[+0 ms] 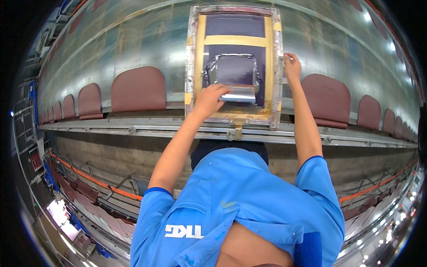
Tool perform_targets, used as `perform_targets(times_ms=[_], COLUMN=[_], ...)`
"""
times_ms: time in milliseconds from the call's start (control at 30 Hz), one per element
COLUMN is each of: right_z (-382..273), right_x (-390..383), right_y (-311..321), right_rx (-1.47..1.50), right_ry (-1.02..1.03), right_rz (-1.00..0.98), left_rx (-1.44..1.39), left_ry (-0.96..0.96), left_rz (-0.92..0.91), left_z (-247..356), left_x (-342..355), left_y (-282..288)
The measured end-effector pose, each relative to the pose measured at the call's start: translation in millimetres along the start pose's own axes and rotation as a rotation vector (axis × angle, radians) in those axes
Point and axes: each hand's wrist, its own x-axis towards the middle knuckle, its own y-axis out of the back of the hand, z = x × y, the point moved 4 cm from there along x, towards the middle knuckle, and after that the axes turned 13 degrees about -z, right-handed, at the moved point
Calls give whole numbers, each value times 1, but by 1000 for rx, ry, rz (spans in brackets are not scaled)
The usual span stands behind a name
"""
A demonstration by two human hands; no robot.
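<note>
A screen-printing frame (190,66) lies in front of me on the long table, with yellow tape around its dark mesh (233,67). A shiny line of ink or residue outlines a rounded shape on the mesh. My left hand (211,99) is closed on the left end of a wide silver squeegee (240,94), which rests across the lower part of the mesh. At the frame's right side rim, my right hand (292,67) has its fingers bent together against the edge. Its fingertips are small in view, and part of their grip is hidden.
Maroon rounded fabric-like pieces (138,89) lie in a row along the glossy table (173,40), on both sides of the frame. A metal rail (155,130) with a clamp (238,129) runs along the near edge. Behind me, an orange rail (120,192) borders another row.
</note>
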Motion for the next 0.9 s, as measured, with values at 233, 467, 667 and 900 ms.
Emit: perform_targets(times_ms=[233,467,667,900], right_z=[-81,-168,-220,-219], right_x=[-19,-60,-86,-84], right_y=[-26,-244,-353,-381], right_rx=[11,107,67,-67], right_ry=[148,173,98,116], right_rz=[139,105,66,127], left_rx=[-9,37,15,139], left_ry=[7,103,126,93], left_rz=[157,132,102,96], left_z=[-17,-166,-262,-292], left_x=[-58,-171,-237,-277], left_y=[18,115,165,155])
